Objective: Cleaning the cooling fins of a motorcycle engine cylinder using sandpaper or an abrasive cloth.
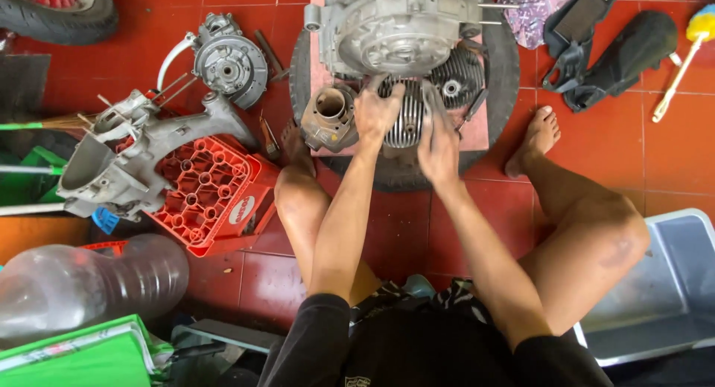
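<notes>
Nearest to me: green folder (74,357) and clear plastic bottle (89,283) are lying at the lower left of the tiled floor (611,141).
Left hand: I am pressing my left hand (376,110) on the finned cylinder head (406,119), fingers curled over its upper edge.
Right hand: I am laying my right hand (439,145) flat against the right side of the same head, fingers stretched out and gripping nothing else.
Where the head is: it is sitting on the pink board (477,130) atop a tyre (503,67), just below the grey engine case (395,26).
Key relation: the head is lying straight ahead between both hands, its fins running upright; my left hand is sitting higher on it.
Beside it: a bare cylinder barrel (329,115) is touching the board's left edge.
Far left: another engine casing (141,156) is resting on a red crate (212,189).
</notes>
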